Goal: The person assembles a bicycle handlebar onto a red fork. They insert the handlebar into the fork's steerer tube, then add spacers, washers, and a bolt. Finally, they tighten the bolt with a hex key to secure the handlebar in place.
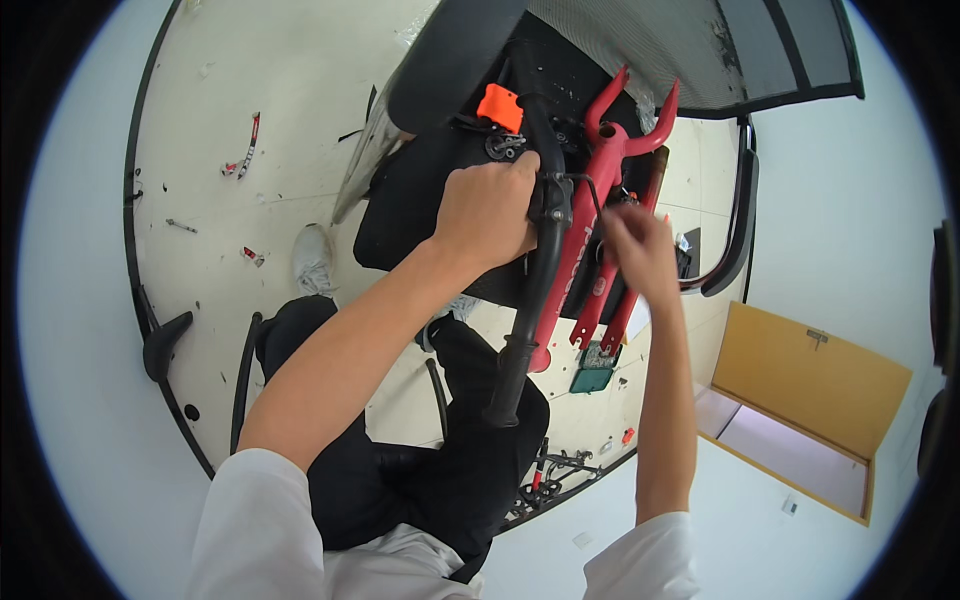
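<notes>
A red bicycle frame (578,262) lies across a black office chair seat (410,205) in front of me. A black handlebar (525,330) with a rubber grip runs down beside it. My left hand (488,212) is closed around the black bar near its clamp, just below an orange reflector (499,106). My right hand (638,252) pinches a thin black cable or small part at the red frame's tubes; what sits between the fingertips is too small to make out.
The chair's mesh backrest (650,40) and armrest (738,215) rise behind. Small tools and parts (245,150) lie scattered on the pale floor. A green box (592,368) sits under the frame. An open cardboard box (810,400) is at the right. My black-trousered legs and a white shoe (312,258) are below.
</notes>
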